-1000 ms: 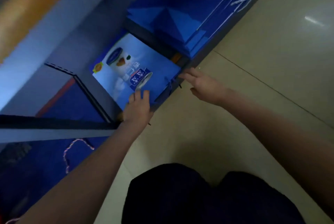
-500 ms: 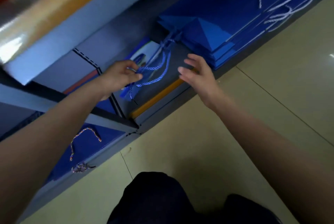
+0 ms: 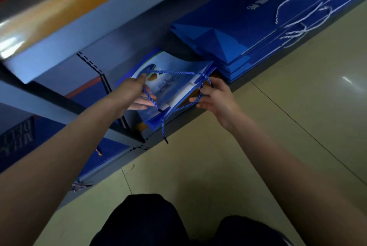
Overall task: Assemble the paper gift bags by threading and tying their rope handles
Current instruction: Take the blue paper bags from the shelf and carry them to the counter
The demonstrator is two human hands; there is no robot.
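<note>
Pale glossy floor tiles (image 3: pixel 248 146) are catching a light glare at right; a grey low shelf (image 3: pixel 95 61) is running diagonally beneath an orange-brown ledge (image 3: pixel 65 5).

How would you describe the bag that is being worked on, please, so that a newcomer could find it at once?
Look along the low grey shelf at floor level, to the flat bag lying between the left hand and the right hand. Unlike the stack of plain blue bags with white rope handles beside it, this one bears a printed picture and a blue rope, which both hands hold.
</note>
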